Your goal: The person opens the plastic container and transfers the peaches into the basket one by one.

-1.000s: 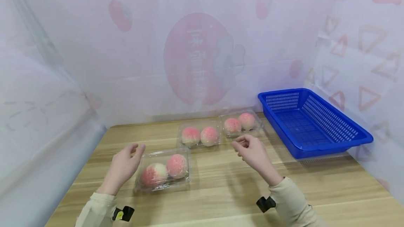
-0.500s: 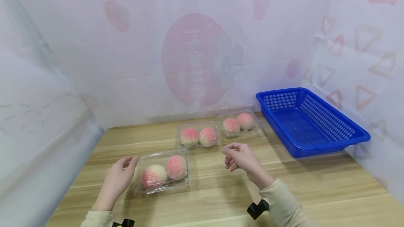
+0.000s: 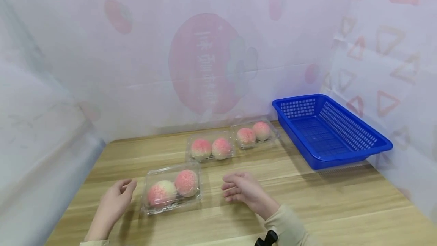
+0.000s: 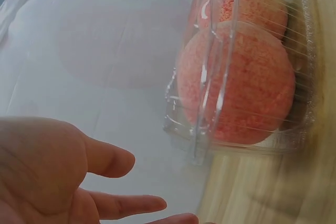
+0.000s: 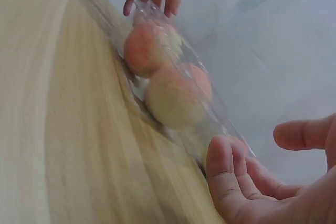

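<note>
A clear plastic box (image 3: 172, 208) with two pink-and-cream peaches (image 3: 186, 182) lies at the front of the wooden table. My left hand (image 3: 115, 202) hovers just left of this box, fingers loosely bent, apart from it. On the box's other side is my right hand (image 3: 248, 193), its fingers relaxed and holding nothing. A gap separates it from the box in the head view. In the left wrist view the peach (image 4: 239, 82) shows through the lid, beyond the left thumb and fingers. The right wrist view shows the box of peaches (image 5: 173, 95) between both hands.
Behind, a second clear box with two peaches (image 3: 221, 148) sits mid-table, and a third with two peaches (image 3: 261, 130) lies right of it. A blue perforated plastic basket (image 3: 321, 134) stands at the back right. White printed sheets (image 3: 146, 60) surround the wooden table (image 3: 307, 208).
My right hand has come down and left, away from the back right box to beside the front box. My left hand has lowered and shifted a little left. The boxes appear to stay put.
</note>
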Demonstrator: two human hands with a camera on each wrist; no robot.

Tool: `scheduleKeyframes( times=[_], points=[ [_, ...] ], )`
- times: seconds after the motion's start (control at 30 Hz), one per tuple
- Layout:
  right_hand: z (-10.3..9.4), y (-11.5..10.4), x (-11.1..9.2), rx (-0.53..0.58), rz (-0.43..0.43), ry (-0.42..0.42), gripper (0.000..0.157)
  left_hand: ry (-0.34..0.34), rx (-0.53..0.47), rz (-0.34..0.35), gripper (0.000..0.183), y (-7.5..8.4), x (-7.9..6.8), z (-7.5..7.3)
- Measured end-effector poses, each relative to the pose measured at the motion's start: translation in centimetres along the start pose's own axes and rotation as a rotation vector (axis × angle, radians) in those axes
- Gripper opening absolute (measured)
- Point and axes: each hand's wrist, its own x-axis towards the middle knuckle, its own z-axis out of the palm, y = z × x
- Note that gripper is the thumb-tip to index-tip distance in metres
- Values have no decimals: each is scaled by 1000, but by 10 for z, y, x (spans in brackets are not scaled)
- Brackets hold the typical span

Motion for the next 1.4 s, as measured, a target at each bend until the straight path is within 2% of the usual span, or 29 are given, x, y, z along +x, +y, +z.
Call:
scheduleKeyframes(
  times=[0.1,0.23,0.37,0.47,0.6,0.77,0.93,1.17,1.4],
  points=[
    [10,8,1,20,10,-15,38,-18,-56,-27,74,-5,-1,4],
    [21,17,3,36,29,-39,36,-42,-188,-69,67,-10,-1,9],
    [30,27,6,39,56,-73,34,-77,-242,-84,67,-13,0,10],
    [36,32,9,41,63,-96,32,-90,-265,-87,62,-16,0,10],
    [40,34,14,42,63,-108,28,-92,-347,-87,51,-18,2,12],
    [41,33,20,36,50,-95,27,-94,-416,-77,45,-17,5,16],
    [46,34,24,32,42,-89,28,-94,-422,-85,41,-15,4,17],
    [55,26,21,-5,25,-71,20,-93,-414,-107,40,-15,8,18],
    [59,25,22,-41,16,-33,16,-80,-421,-93,45,-13,6,18]
  ],
)
